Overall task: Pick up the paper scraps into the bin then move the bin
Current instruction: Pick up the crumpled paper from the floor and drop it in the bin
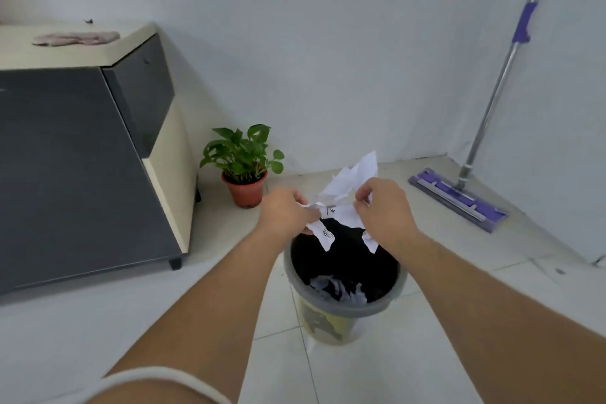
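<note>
A round bin [390, 300] with a grey rim, a yellow body and a black liner stands on the tiled floor. Crumpled paper [341, 293] lies at its bottom. Above the bin's far rim both hands hold a bunch of white paper scraps [352, 182]. My left hand [287, 211] pinches the left side of the bunch. My right hand [383, 207] grips the right side. Strips of paper hang down from both hands over the bin's opening.
A potted green plant [244, 162] stands on the floor just left of the hands. A dark cabinet [75, 161] with a cream top fills the left. A purple flat mop [459, 197] leans in the right corner against the wall.
</note>
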Demonstrator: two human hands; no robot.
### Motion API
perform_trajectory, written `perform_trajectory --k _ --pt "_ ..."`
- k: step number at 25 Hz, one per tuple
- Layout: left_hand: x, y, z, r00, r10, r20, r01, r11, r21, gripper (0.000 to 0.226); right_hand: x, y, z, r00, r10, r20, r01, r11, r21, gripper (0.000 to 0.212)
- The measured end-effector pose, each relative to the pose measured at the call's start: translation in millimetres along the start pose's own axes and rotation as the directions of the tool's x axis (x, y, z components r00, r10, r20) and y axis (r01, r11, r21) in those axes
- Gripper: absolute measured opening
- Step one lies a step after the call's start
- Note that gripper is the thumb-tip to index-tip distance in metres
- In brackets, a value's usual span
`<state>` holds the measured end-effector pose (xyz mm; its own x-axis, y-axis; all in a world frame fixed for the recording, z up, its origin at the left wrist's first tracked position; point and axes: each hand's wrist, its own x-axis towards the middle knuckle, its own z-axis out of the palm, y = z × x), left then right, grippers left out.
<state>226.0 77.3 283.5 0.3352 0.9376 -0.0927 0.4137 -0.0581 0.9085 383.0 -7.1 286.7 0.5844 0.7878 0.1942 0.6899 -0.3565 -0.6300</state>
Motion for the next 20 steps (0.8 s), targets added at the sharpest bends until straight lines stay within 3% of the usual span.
perform_trajectory --k 8,11,14,16,18,20 --pt "9 -12 49 0.997 -0.060 0.058 0.058 0.998 0.037 0.019 2 35 -3 0.999 0.047 -0.006 -0.047 0.997 -0.064 0.013" --pt "10 -20 55 0.983 -0.137 0.125 0.126 0.988 0.093 0.020 3 38 10 0.989 0.117 0.092 -0.112 0.992 -0.058 0.018" --pt "9 -30 57 0.944 -0.176 0.280 0.128 0.975 0.182 0.063 1 37 20 0.941 0.214 0.262 -0.217 0.976 -0.016 0.045" --pt "10 -38 53 0.928 -0.148 0.342 0.103 0.984 0.147 0.077 -1 33 26 0.937 0.211 0.278 -0.218 0.976 -0.004 0.052" --pt "15 -46 38 0.944 -0.139 0.298 0.138 0.990 0.026 0.075 -4 26 32 0.948 0.192 0.253 -0.191 0.981 -0.028 0.055" --pt "23 -62 13 0.978 -0.121 0.169 0.127 0.992 -0.025 0.074 -6 13 45 0.955 0.165 0.247 -0.170 0.985 -0.003 0.056"
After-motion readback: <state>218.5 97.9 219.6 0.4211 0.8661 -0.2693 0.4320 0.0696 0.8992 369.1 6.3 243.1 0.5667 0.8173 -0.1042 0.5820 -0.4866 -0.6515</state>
